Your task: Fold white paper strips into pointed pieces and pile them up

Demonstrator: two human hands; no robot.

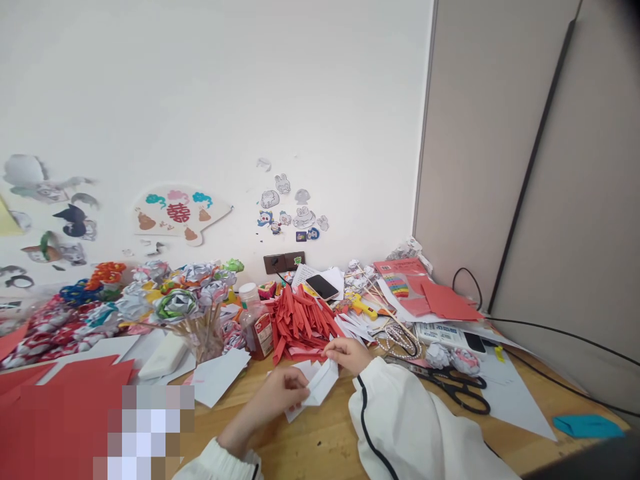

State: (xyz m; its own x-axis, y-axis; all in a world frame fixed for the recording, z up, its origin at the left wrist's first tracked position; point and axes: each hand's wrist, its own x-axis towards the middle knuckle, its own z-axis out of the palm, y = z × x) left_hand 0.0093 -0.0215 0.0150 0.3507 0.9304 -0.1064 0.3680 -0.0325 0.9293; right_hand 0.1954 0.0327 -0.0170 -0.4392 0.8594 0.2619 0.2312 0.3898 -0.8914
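Folded white paper [323,386] pinched at lower centre of the frame;
Left hand [287,392] angles up from the bottom edge, fingers curled onto its left side; right hand [349,356], forearm slanting from lower right, pinches its top corner.

Folded paper [324,383] was plain white. Sleeves [405,420] were white with black stripes. Strip pile [303,323] was red. Surface [325,457] showed tan wood grain. Scissors handles [444,381] were black. Flat packet [587,427] was teal. Wall fan [180,213] was white with red, pink, teal, brown motifs.
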